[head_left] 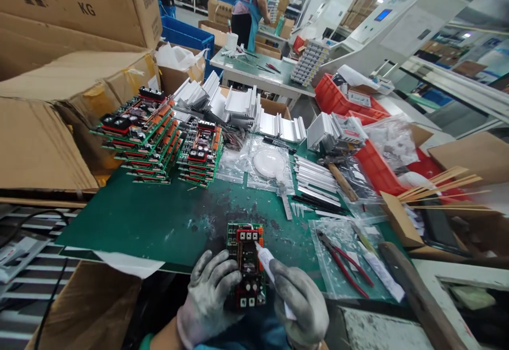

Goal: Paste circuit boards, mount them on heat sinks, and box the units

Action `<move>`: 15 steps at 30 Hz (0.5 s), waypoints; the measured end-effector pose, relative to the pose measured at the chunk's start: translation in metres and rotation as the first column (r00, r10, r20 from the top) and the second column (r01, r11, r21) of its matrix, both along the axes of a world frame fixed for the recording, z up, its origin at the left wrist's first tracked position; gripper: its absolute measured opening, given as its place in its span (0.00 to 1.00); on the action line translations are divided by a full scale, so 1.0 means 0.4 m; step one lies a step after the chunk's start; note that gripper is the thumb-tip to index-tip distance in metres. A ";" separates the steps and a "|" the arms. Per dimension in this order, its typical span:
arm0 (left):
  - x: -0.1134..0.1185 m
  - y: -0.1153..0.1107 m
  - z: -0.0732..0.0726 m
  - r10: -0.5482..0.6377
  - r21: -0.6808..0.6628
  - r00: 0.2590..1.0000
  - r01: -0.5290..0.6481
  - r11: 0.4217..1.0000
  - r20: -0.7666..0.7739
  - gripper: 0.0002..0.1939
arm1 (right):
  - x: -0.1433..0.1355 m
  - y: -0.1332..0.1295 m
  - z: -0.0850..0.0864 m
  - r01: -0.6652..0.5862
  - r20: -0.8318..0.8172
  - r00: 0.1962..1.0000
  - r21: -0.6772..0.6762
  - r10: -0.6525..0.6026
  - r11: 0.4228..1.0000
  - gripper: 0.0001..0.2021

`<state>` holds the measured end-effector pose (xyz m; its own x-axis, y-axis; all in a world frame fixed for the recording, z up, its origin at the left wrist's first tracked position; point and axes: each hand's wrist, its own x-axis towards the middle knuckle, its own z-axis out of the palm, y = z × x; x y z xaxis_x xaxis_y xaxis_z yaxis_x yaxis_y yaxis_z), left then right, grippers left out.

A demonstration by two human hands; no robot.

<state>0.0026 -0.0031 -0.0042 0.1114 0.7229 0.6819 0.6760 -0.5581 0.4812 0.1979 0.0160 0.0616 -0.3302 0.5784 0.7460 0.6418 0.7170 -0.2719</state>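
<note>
A green circuit board with red and black parts lies at the table's front edge. My gloved left hand holds it by the left side, fingers bent over that edge; what lies under the board is hidden. In my gloved right hand, closed around it, is a white squeeze tube with a narrow nozzle. The nozzle points at the board's upper right part, just below a row of white-topped components. Whether the tip touches the board I cannot tell.
Stacked circuit boards stand at the left beside a cardboard box. Aluminium heat sinks line the back. Metal strips, a hammer, red-handled pliers and red bins are on the right. A person stands behind.
</note>
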 end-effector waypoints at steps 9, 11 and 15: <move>-0.003 0.011 0.030 0.040 0.066 0.995 -0.034 0.997 -0.086 0.11 | -0.106 0.021 0.068 -0.183 0.141 0.974 0.046 0.175 0.982 0.17; -0.010 0.012 0.032 0.032 0.087 0.990 -0.020 0.996 -0.140 0.13 | -0.120 0.024 0.066 -0.207 0.157 0.967 0.040 0.199 0.977 0.17; -0.014 0.007 0.015 0.033 0.088 0.972 -0.013 0.996 -0.232 0.16 | -0.142 0.039 0.060 -0.200 0.178 0.966 0.069 0.185 0.977 0.17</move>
<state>-0.0031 -0.0002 0.0019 0.2588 0.6677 0.6980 0.7771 -0.5731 0.2601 0.1412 0.0316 0.0858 -0.5549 0.4278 0.7135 0.5205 0.8476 -0.1033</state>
